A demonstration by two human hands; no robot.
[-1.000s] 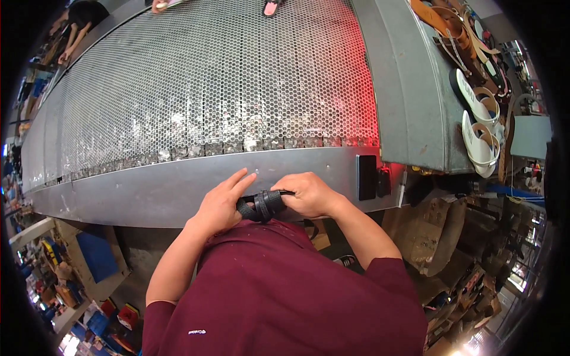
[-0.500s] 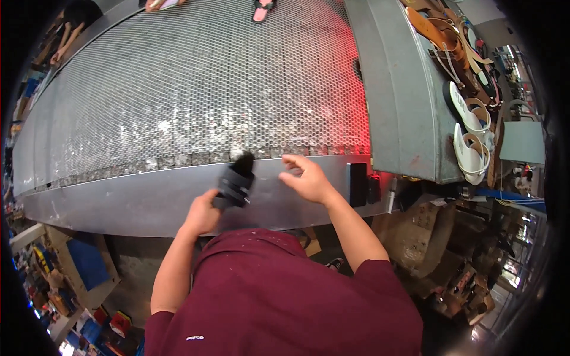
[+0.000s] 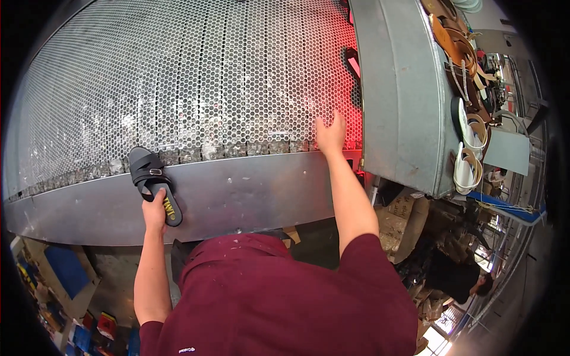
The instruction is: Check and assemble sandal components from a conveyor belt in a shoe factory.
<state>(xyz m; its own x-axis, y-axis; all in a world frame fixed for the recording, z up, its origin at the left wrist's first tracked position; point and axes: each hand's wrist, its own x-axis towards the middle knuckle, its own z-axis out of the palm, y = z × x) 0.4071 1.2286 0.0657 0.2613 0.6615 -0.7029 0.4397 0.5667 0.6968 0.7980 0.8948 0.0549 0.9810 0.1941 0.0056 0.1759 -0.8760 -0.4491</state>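
Observation:
A black slide sandal point(image 3: 144, 159) with a small buckle and gold lettering on its insole is in my left hand point(image 3: 154, 210). The thumb presses on the insole while the fingers go under the sole. Its toe end points away from me, over the near edge of the metal mesh conveyor belt point(image 3: 196, 77). Stretched forward on the right, my right hand point(image 3: 332, 135) hovers at the red-lit side of the belt, thumb and fingers apart, nothing in it. Beyond it, black footwear with a pink patch point(image 3: 351, 64) sits partly hidden at the machine's opening.
To the right stands a grey metal housing point(image 3: 404, 95), with red light along its belt side. On top lie brown sandals point(image 3: 454, 44) and white sandals point(image 3: 469, 169). A smooth metal ledge point(image 3: 255, 187) runs along the near side. At the lower right is a person in black point(image 3: 454, 276).
My left hand has carried the sandal leftward, and it now shows its insole. My right hand has reached farther out and right. The pink-soled sandal at the far belt is out of view.

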